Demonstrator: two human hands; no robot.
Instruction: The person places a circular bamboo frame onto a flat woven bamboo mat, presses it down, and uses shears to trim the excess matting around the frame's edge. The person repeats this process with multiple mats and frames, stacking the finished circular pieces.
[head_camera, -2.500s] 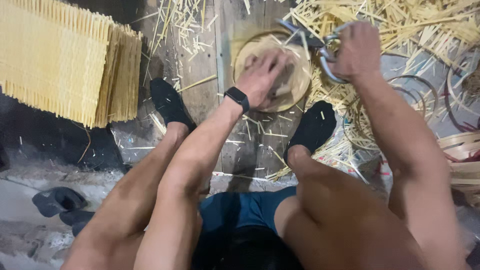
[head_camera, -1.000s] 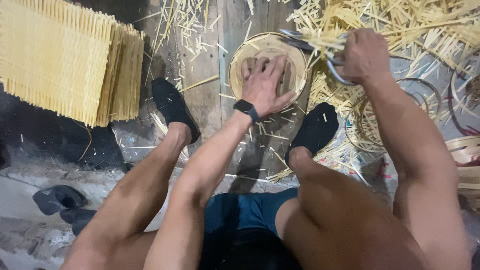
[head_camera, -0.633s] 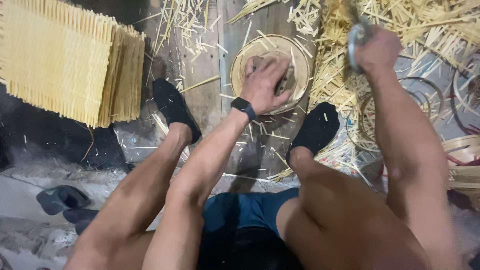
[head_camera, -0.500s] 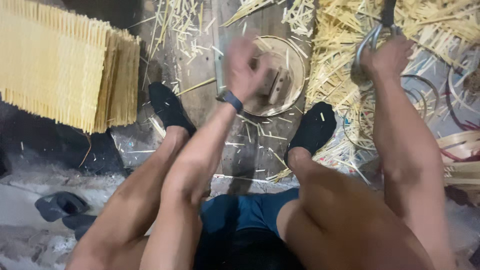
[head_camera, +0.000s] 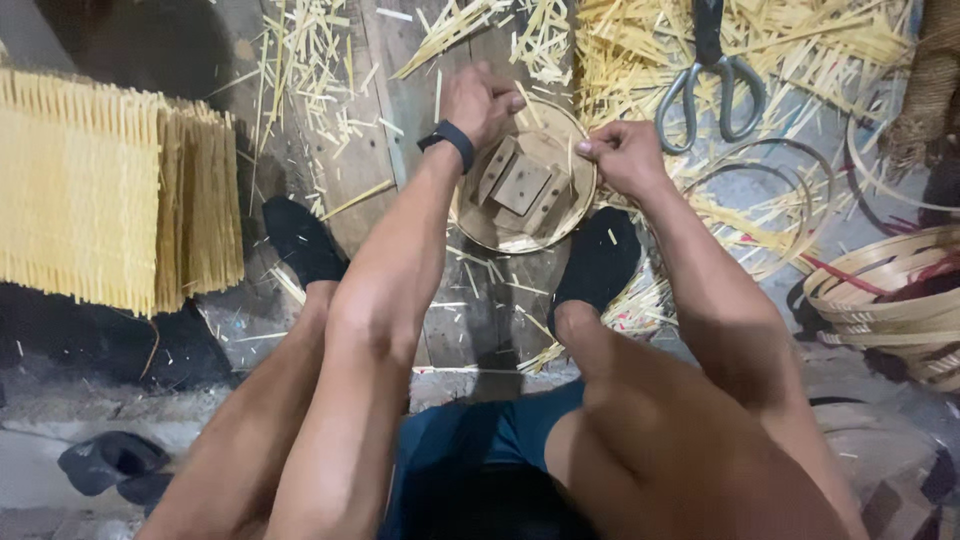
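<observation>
Bamboo disc (head_camera: 522, 190), round and rimmed, lies on the plank (head_camera: 395, 120) between my two dark shoes, with wooden blocks (head_camera: 522, 183) fixed across its middle; my left hand (head_camera: 480, 100) is curled shut on its far rim, a black watch (head_camera: 447, 140) on that wrist; my right hand (head_camera: 622, 155) pinches the rim at the right edge, fingers closed on it; scissors (head_camera: 712, 75) lie free just beyond that hand, on a heap of pale bamboo strips (head_camera: 800, 45); thin hoops (head_camera: 760, 190) rest on the floor to the right of the disc; a woven basket (head_camera: 885, 300) sits further right; a stack of slatted mats (head_camera: 110, 195) stands well apart on the left; loose splinters litter the plank.
</observation>
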